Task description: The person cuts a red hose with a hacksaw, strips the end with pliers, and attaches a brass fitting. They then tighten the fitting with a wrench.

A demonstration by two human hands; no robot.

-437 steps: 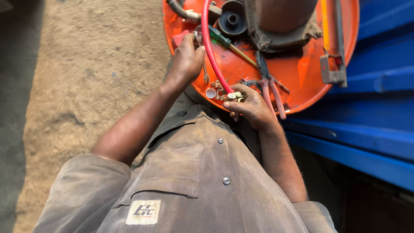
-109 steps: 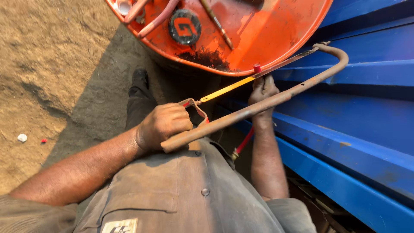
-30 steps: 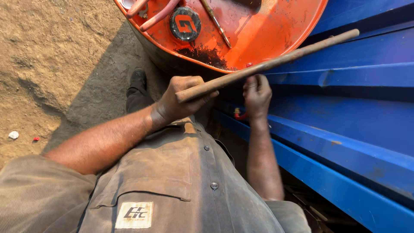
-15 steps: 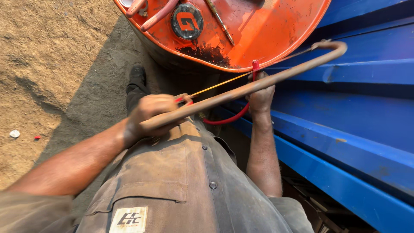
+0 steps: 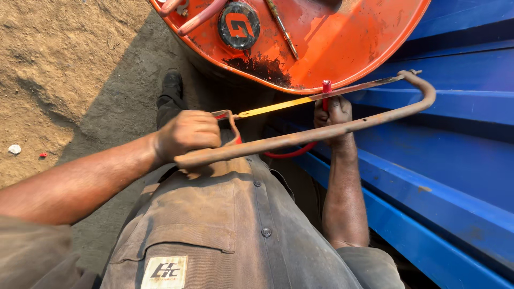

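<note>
Two bare hands work a hacksaw (image 5: 321, 134) just below the rim of an orange drum (image 5: 342, 43). Left hand (image 5: 187, 136): fingers wrapped tight around the saw's handle end, knuckles up, held close over the person's grey-brown shirt (image 5: 230, 230). The rusty frame runs from this hand up and to the right, curving back at its far end over a blue metal panel (image 5: 455, 160). The yellow blade (image 5: 278, 105) stretches under the frame and meets a red hose (image 5: 326, 88) at the drum's edge. Right hand (image 5: 334, 115): fingers closed around the red hose just below the blade, holding its cut end upright; the hose loops down and back beneath the frame, partly hidden. On the drum's top lie a black cap (image 5: 239, 24), a screwdriver (image 5: 281, 24) and a pink hose (image 5: 198, 13). Sandy ground (image 5: 64, 64) lies to the left, with a dark shoe (image 5: 172, 85) beside the drum.
</note>
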